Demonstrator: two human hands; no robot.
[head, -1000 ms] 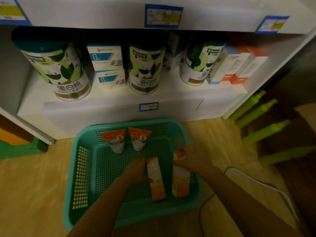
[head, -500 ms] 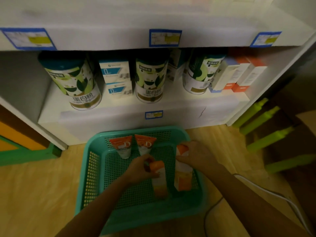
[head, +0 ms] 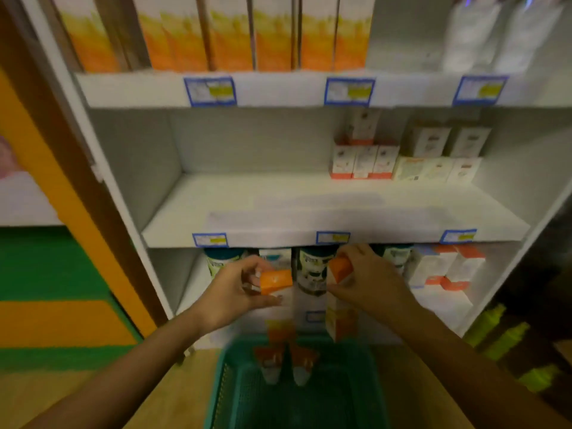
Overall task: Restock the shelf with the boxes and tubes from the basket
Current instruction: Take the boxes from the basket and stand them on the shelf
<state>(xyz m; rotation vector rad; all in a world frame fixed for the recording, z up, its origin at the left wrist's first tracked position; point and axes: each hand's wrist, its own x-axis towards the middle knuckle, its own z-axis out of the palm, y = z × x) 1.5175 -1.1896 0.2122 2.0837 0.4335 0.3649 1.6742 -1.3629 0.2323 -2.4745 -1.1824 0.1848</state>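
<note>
- Boxes from the basket are in my hands: my left hand grips one orange-and-white box by its top end, fingers closed round it
- My right hand is clamped on a second orange-and-white box, which hangs upright below my fingers
- Both boxes are raised in front of the lowest shelf, just under the edge of the middle shelf
- That middle shelf is white and bare on its left and centre; small white-and-orange cartons stand at its back right
- Blue-framed price labels sit along each shelf edge
- On the top shelf tall orange-and-white boxes stand in a row
- Below my hands the teal basket rests on a wooden floor, with two tubes side by side at its far end
- Green and white tins stand on the lowest shelf
- To the left is an orange and green wall
</note>
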